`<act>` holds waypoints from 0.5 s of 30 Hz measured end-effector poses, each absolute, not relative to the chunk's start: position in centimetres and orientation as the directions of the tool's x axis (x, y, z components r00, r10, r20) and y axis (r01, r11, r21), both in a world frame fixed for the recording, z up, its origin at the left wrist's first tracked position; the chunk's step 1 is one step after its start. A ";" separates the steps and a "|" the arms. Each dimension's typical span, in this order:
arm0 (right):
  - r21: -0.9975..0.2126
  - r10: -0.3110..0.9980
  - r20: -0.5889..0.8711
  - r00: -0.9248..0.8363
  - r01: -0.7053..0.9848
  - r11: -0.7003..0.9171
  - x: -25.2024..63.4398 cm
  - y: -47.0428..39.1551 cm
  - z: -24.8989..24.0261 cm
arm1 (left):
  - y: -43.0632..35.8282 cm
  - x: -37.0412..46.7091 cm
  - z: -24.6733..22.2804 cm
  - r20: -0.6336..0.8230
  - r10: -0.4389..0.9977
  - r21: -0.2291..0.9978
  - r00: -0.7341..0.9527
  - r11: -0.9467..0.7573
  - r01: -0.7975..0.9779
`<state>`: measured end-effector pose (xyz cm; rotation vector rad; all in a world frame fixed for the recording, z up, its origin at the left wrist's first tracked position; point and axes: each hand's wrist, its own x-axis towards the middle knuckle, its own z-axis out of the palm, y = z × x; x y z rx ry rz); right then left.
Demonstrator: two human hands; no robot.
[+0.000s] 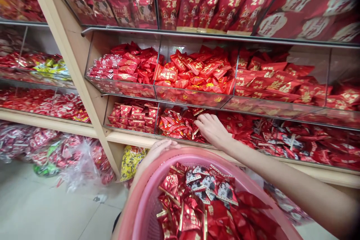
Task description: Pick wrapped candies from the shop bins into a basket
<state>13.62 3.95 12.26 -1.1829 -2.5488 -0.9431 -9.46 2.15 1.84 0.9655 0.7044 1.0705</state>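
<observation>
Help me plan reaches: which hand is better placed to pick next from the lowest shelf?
Probably the right hand: it reaches in at the red packets there, while the left hand is at the rim of the pink basket.

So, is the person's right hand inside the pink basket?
No, the right hand is at the red packets on the lower shelf, outside the pink basket.

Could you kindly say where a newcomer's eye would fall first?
Probably on the pink basket at the bottom, which holds shiny packets. Above it, the right hand touches red packets on the lower shelf, while the left hand is by the basket's edge. A yellow bag stands out below that shelf, left of the basket.
</observation>
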 end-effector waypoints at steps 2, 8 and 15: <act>0.524 0.619 0.386 -0.684 0.715 0.463 14.3 4.9 11.9 | 2.2 -9.5 1.9 -0.015 0.938 0.911 0.346 0.156 -0.382; 0.594 0.522 0.336 -0.784 0.606 0.529 14.4 5.3 11.3 | 2.3 -9.5 1.9 -0.011 0.934 0.914 0.356 0.154 -0.374; 0.647 0.422 0.303 -0.855 0.509 0.568 15.9 6.1 11.9 | 2.4 -9.5 1.9 -0.020 0.941 0.917 0.338 0.152 -0.368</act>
